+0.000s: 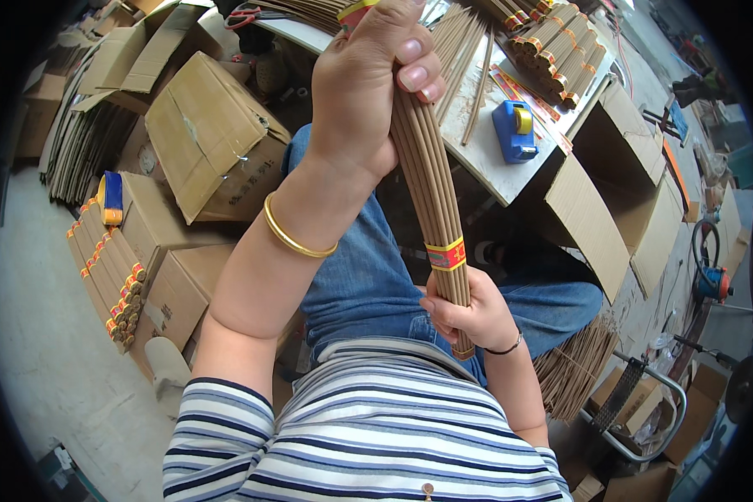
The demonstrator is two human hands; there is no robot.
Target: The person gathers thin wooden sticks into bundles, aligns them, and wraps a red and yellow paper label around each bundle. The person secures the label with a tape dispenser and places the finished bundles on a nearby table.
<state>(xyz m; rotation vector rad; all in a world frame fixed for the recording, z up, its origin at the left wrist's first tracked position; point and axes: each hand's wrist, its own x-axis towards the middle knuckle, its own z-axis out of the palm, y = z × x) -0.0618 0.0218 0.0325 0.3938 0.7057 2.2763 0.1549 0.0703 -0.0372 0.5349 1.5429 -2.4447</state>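
My left hand (376,81) grips the upper part of a bundle of brown incense sticks (423,169), thumb on top and fingers wrapped around it. Lower down, my right hand (467,304) closes around the same bundle near its bottom end, close to my waist. Just above the right hand a red and yellow paper band (447,254) circles the sticks. Another red and yellow band (353,14) shows behind my left thumb at the top edge. The bundle slants across my lap, above my jeans.
A white table (477,169) ahead carries loose sticks (458,53), a blue tape dispenser (514,132), printed paper strips (521,88) and stacked banded bundles (561,53). Left are cardboard boxes (207,125) and more bundles (106,276). An open carton (596,219) stands right, sticks (577,370) below.
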